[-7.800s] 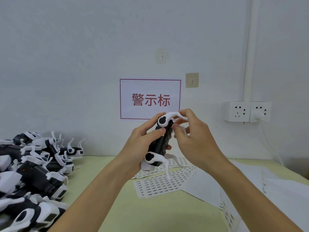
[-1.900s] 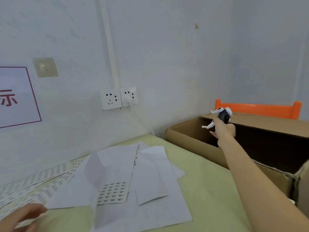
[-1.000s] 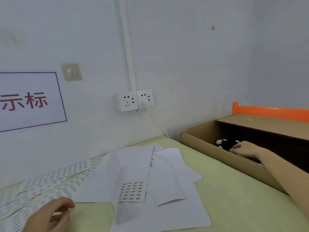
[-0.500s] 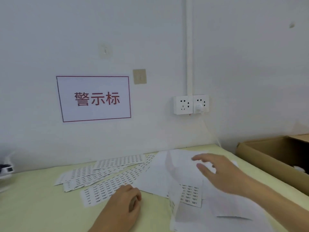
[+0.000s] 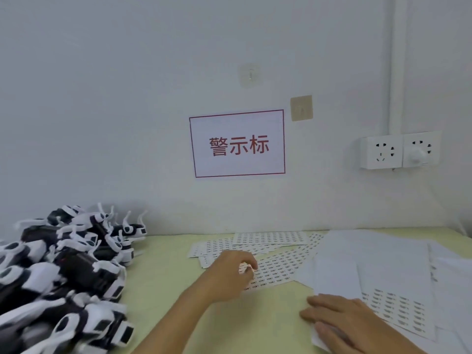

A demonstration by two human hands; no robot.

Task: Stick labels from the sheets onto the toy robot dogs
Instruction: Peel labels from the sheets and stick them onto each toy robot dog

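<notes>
Head view: left hand point(image 5: 231, 273) pinches at a label sheet point(image 5: 278, 270) with curled fingers, while right hand point(image 5: 339, 320), at 5 o'clock, presses flat on white paper point(image 5: 370, 267).

Glossy plastic robot dogs point(image 5: 63, 267); matt paper label sheets point(image 5: 275, 269)

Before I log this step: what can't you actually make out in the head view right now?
- Print on the label sheets: too small and blurred to read.
- Whether the left hand has a label pinched: its curled fingers hide their tips.
- Toy robot dogs: motion-blurred and cut off by the left edge; no count, no labels discernible.
- Right hand, on the white paper sheets: cut off by the bottom edge.
</notes>
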